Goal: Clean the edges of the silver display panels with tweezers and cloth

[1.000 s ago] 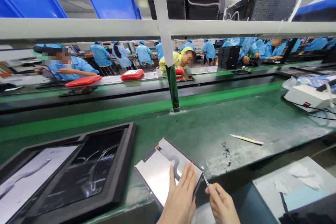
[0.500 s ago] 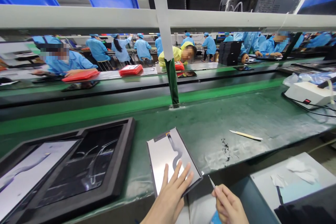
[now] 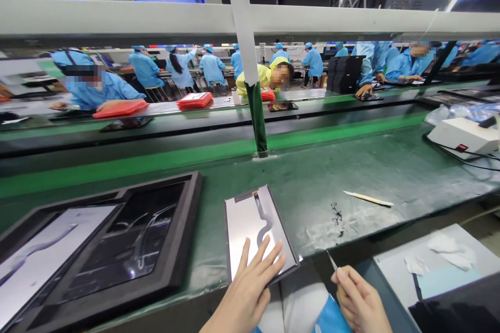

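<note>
A flat display panel (image 3: pixel 246 223) with a silvery back and a grey ribbon cable (image 3: pixel 267 218) lies at the front edge of the green bench. Across its lower part rests my left hand (image 3: pixel 253 276), fingers spread flat on the panel. My right hand (image 3: pixel 357 291) is closed around a pair of tweezers (image 3: pixel 332 261), held off the bench edge to the right of the panel. Their thin tip points up and left, apart from the panel. A pale-handled craft knife (image 3: pixel 368 198) and small black scraps (image 3: pixel 336 220) lie on the bench to the right.
On the left, a black foam tray (image 3: pixel 185 234) holds more panels. A white device (image 3: pixel 464 138) with cables stands at the right. A green-wrapped post (image 3: pixel 258 119) rises behind the panel. Below right is a box (image 3: pixel 461 250) with crumpled tissue (image 3: pixel 449 250). Co-workers sit across the line.
My right hand has moved right with the tweezers, away from the panel's corner. The panel is turned slightly under my left hand. Across the line, a co-worker's hand now reaches onto a dark panel.
</note>
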`<action>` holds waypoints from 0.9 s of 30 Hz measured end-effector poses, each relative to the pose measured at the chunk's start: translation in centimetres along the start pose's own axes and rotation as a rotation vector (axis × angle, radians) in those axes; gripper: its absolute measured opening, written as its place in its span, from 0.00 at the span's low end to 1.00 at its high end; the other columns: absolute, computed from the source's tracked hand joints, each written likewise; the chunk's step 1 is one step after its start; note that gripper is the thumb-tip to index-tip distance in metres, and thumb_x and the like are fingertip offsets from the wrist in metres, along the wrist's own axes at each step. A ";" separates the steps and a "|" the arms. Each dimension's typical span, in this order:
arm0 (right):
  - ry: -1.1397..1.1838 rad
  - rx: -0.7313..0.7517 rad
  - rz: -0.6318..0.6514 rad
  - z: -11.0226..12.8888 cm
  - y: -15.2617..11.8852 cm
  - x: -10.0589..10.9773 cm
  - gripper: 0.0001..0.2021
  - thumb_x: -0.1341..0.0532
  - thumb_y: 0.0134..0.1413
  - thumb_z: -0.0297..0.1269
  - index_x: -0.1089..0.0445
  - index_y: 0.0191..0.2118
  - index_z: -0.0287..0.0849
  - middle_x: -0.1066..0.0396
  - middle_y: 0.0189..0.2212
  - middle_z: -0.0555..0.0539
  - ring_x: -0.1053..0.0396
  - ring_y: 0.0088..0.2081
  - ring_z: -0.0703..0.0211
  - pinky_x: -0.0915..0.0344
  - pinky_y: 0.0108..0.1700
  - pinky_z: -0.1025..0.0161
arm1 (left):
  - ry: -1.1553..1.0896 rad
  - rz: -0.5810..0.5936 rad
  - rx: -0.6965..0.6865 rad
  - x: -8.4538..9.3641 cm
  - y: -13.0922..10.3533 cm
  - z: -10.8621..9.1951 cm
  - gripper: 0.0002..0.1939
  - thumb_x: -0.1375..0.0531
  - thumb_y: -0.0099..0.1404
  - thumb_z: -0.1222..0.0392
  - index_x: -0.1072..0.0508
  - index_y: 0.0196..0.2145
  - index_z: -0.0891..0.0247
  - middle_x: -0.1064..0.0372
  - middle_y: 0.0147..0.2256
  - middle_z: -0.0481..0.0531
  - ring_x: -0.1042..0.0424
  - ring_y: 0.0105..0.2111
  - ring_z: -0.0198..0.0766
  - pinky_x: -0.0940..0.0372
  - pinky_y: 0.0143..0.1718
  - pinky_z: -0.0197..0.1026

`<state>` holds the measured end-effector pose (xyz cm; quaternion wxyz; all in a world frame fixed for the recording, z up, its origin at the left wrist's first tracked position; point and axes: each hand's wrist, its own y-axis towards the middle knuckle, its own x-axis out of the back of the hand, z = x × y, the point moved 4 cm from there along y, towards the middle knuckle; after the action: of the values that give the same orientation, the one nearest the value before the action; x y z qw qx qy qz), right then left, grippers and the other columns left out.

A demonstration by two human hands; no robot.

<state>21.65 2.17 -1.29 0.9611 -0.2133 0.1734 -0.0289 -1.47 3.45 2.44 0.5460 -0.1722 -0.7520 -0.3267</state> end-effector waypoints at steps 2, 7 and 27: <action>0.002 0.020 -0.027 0.4 -0.1 0.1 0.30 0.32 0.40 0.67 0.32 0.28 0.41 0.57 0.15 0.63 0.66 0.16 0.77 0.68 0.18 0.71 | -0.007 -0.004 0.003 0.1 0.0 0.0 0.49 0.56 0.54 0.85 0.60 0.71 0.57 0.48 0.68 0.51 0.58 0.70 0.48 0.54 0.63 0.71; 0.002 0.091 -0.092 1.7 -0.5 0.1 0.30 0.32 0.42 0.66 0.31 0.29 0.39 0.56 0.16 0.63 0.66 0.18 0.75 0.68 0.20 0.70 | -0.030 0.013 0.011 0.1 0.0 0.2 0.50 0.57 0.54 0.85 0.62 0.71 0.57 0.47 0.67 0.52 0.58 0.70 0.48 0.56 0.62 0.73; -0.237 0.194 0.220 2.0 1.0 -4.8 0.26 0.41 0.55 0.64 0.38 0.30 0.43 0.41 0.19 0.57 0.58 0.17 0.72 0.61 0.20 0.67 | -0.121 -0.057 0.109 0.2 5.1 -1.7 0.09 0.48 0.70 0.70 0.31 0.36 0.62 0.47 0.67 0.60 0.60 0.70 0.56 0.50 0.63 0.73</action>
<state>17.83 4.50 1.51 0.9882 -0.1011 0.0776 0.0849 2.77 5.96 4.53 0.4987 -0.1402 -0.8048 -0.2900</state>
